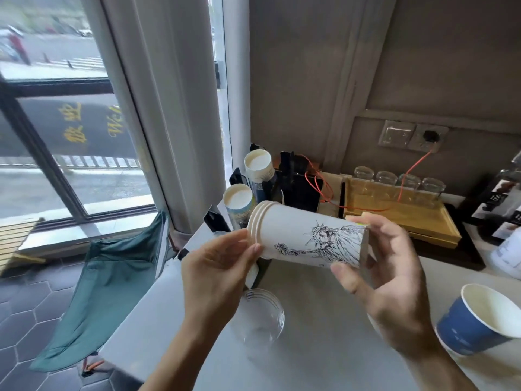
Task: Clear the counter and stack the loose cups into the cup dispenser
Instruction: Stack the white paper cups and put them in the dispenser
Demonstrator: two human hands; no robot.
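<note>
A short stack of white paper cups (293, 235) with a Statue of Liberty drawing lies on its side in the air, rims pointing left. My right hand (394, 280) grips its base end. My left hand (217, 266) pinches the rims with thumb and fingers. Behind the stack stands the black cup dispenser (293, 179), with two columns of stacked cups: the near column (238, 198) and the far column (258, 165). A loose blue paper cup (476, 320) stands tilted at the right of the white counter (324, 348). Under my hands, clear plastic cups (260, 314) rest on the counter.
A wooden tray (423, 218) with several glass jars (400, 182) sits at the back right, crossed by an orange cable (321, 179). A black machine (499, 204) and a white bottle (507, 249) stand far right. A green cloth (110, 277) hangs left of the counter's edge.
</note>
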